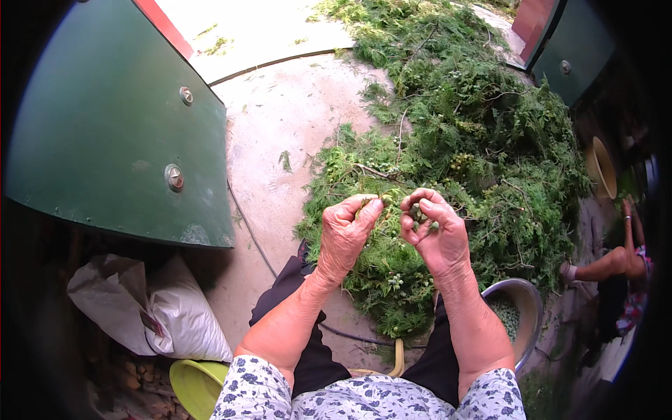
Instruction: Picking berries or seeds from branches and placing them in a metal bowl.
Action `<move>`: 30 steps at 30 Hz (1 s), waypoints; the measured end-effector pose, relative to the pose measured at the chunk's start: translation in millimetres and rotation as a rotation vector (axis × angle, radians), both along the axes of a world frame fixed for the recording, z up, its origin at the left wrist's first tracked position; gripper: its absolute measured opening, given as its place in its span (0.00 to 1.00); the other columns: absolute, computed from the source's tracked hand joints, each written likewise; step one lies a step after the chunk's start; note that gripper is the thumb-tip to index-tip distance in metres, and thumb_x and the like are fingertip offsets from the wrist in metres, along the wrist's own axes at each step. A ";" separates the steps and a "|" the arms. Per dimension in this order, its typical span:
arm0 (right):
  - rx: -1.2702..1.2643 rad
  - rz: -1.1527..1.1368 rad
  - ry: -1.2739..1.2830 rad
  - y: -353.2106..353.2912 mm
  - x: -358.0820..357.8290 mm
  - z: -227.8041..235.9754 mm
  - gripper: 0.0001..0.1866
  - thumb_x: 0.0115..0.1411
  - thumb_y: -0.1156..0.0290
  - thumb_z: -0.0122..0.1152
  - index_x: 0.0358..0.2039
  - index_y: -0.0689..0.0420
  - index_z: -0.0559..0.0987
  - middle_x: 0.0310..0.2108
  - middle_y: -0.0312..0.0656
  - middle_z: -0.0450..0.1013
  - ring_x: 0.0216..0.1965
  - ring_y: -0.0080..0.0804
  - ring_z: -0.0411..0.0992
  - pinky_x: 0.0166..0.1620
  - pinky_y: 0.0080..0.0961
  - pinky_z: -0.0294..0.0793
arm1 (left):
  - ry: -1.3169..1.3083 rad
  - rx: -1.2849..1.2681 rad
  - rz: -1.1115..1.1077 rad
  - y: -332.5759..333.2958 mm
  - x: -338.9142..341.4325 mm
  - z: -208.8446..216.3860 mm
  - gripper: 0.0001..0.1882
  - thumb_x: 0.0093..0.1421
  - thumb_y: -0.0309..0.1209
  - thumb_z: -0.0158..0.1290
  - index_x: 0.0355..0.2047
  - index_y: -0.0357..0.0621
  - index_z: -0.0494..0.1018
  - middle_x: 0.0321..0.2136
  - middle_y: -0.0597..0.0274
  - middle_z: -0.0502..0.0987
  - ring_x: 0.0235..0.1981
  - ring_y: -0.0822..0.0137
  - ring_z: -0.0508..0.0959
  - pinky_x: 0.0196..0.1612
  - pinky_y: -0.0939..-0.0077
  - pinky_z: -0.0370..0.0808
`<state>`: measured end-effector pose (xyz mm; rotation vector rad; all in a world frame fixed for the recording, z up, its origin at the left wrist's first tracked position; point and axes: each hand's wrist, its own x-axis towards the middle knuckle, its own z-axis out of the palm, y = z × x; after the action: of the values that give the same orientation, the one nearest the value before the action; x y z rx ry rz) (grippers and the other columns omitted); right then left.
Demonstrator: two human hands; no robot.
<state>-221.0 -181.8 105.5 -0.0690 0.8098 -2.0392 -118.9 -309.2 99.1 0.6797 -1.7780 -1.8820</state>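
My left hand (348, 231) is closed, thumb and forefinger pinching a small green evergreen sprig (365, 203). Just beside it, my right hand (439, 234) has its fingers curled toward the thumb; whatever lies inside the curl is too small and dark to make out. Both hands are raised above a large heap of cut evergreen branches (483, 161), which carry small pale green cones. By my right forearm stands a metal basin (537, 308) holding many small pale green cones (505, 316), partly hidden by the arm.
A green metal door (119, 126) stands at the left, with white sacks (185, 308) and a yellow-green basin (192, 388) below it. A dark hose (255, 238) crosses the concrete floor (273, 133). At the right are a tan basin (600, 168) and another person (616, 262).
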 end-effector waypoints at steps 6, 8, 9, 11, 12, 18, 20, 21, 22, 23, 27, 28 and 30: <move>0.213 -0.050 0.303 -8.5 18.0 -4.1 0.10 0.56 0.68 0.60 0.35 0.58 0.72 0.25 0.32 0.69 0.18 0.14 0.65 0.17 0.09 0.59 | -0.032 -0.137 -0.063 10.4 -1.7 -0.3 0.09 0.56 0.28 0.52 0.32 0.33 0.75 0.21 0.66 0.74 0.22 0.81 0.69 0.24 0.85 0.67; 0.263 -0.042 0.345 -9.8 19.7 -2.5 0.10 0.56 0.68 0.59 0.34 0.59 0.72 0.24 0.32 0.68 0.18 0.14 0.64 0.16 0.08 0.58 | 0.096 -0.339 -0.038 10.1 -2.5 -10.9 0.08 0.56 0.30 0.53 0.31 0.37 0.77 0.19 0.68 0.74 0.21 0.83 0.68 0.23 0.86 0.64; 0.305 -0.030 0.392 -9.9 19.3 -2.6 0.09 0.57 0.68 0.58 0.33 0.59 0.72 0.23 0.32 0.68 0.17 0.13 0.63 0.16 0.08 0.57 | 0.093 -0.340 -0.053 9.2 -1.9 -9.4 0.09 0.54 0.30 0.54 0.32 0.36 0.77 0.21 0.66 0.74 0.20 0.82 0.68 0.23 0.86 0.65; 0.286 0.010 0.317 -6.0 17.2 -3.2 0.09 0.58 0.67 0.57 0.32 0.60 0.73 0.22 0.33 0.68 0.17 0.13 0.63 0.15 0.09 0.57 | 0.039 -0.244 -0.094 8.6 3.1 1.3 0.09 0.54 0.29 0.54 0.32 0.35 0.76 0.21 0.66 0.75 0.21 0.80 0.70 0.24 0.85 0.67; 0.272 0.051 0.246 -3.1 14.7 -4.8 0.09 0.58 0.67 0.56 0.32 0.60 0.73 0.21 0.33 0.68 0.17 0.14 0.63 0.15 0.09 0.57 | -0.010 -0.141 -0.132 9.2 3.6 2.6 0.09 0.54 0.28 0.54 0.32 0.34 0.76 0.22 0.66 0.75 0.22 0.78 0.71 0.26 0.83 0.69; 0.161 -0.072 0.156 19.5 -18.6 -5.0 0.10 0.60 0.66 0.53 0.34 0.61 0.73 0.24 0.34 0.68 0.19 0.15 0.64 0.16 0.10 0.58 | 0.166 0.424 -0.019 -9.3 -3.6 -2.1 0.10 0.56 0.31 0.50 0.26 0.34 0.72 0.07 0.73 0.56 0.09 0.79 0.53 0.22 0.79 0.63; 0.211 -0.118 0.269 39.2 -34.0 -2.8 0.09 0.60 0.69 0.53 0.37 0.61 0.73 0.24 0.35 0.70 0.20 0.15 0.66 0.17 0.10 0.60 | 0.253 0.592 -0.004 -23.2 1.0 -4.9 0.10 0.57 0.31 0.48 0.25 0.37 0.72 0.06 0.74 0.53 0.09 0.78 0.51 0.22 0.78 0.61; 0.251 -0.147 0.289 57.0 -45.2 -3.2 0.09 0.59 0.70 0.53 0.38 0.61 0.73 0.25 0.35 0.70 0.21 0.16 0.66 0.17 0.10 0.60 | 0.281 0.707 0.002 -25.7 -3.0 -5.5 0.10 0.57 0.32 0.47 0.25 0.39 0.72 0.06 0.74 0.51 0.08 0.77 0.50 0.22 0.78 0.60; 0.292 -0.177 0.308 77.8 -53.9 -3.2 0.09 0.59 0.72 0.54 0.39 0.61 0.72 0.26 0.36 0.70 0.22 0.16 0.66 0.18 0.10 0.61 | 0.356 0.814 -0.029 -28.6 -5.7 -5.6 0.10 0.58 0.32 0.47 0.25 0.40 0.73 0.06 0.75 0.51 0.08 0.78 0.50 0.22 0.79 0.59; 0.352 -0.193 0.323 94.7 -58.0 -5.8 0.09 0.58 0.74 0.54 0.39 0.62 0.72 0.27 0.35 0.70 0.22 0.17 0.67 0.18 0.10 0.62 | 0.401 0.864 -0.028 -35.9 -2.4 -5.9 0.09 0.57 0.33 0.48 0.24 0.41 0.72 0.06 0.75 0.50 0.08 0.78 0.50 0.22 0.79 0.59; 0.665 -0.253 0.388 192.2 -59.5 -36.1 0.12 0.55 0.76 0.56 0.40 0.61 0.71 0.28 0.34 0.69 0.25 0.19 0.68 0.21 0.13 0.64 | 0.521 0.952 0.006 -48.1 0.4 -10.5 0.11 0.59 0.32 0.45 0.24 0.40 0.72 0.06 0.75 0.51 0.08 0.78 0.49 0.22 0.81 0.59; 0.771 -0.259 0.390 222.5 -53.2 -49.8 0.12 0.54 0.76 0.56 0.40 0.60 0.71 0.28 0.34 0.68 0.26 0.19 0.68 0.22 0.13 0.65 | 0.561 0.973 0.000 -50.8 3.1 -12.2 0.11 0.59 0.32 0.45 0.24 0.39 0.72 0.06 0.75 0.51 0.08 0.78 0.49 0.22 0.81 0.58; 1.063 -0.205 0.383 290.4 -38.4 -75.9 0.12 0.52 0.76 0.56 0.39 0.62 0.74 0.28 0.35 0.71 0.29 0.23 0.71 0.28 0.18 0.69 | 0.584 0.968 0.030 -52.3 6.8 -6.7 0.12 0.59 0.31 0.45 0.25 0.37 0.72 0.06 0.75 0.51 0.08 0.78 0.50 0.21 0.82 0.58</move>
<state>-259.4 108.6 29.6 0.2381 2.1071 -1.5409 -112.1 -361.5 92.5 0.3619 -0.4447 -2.5316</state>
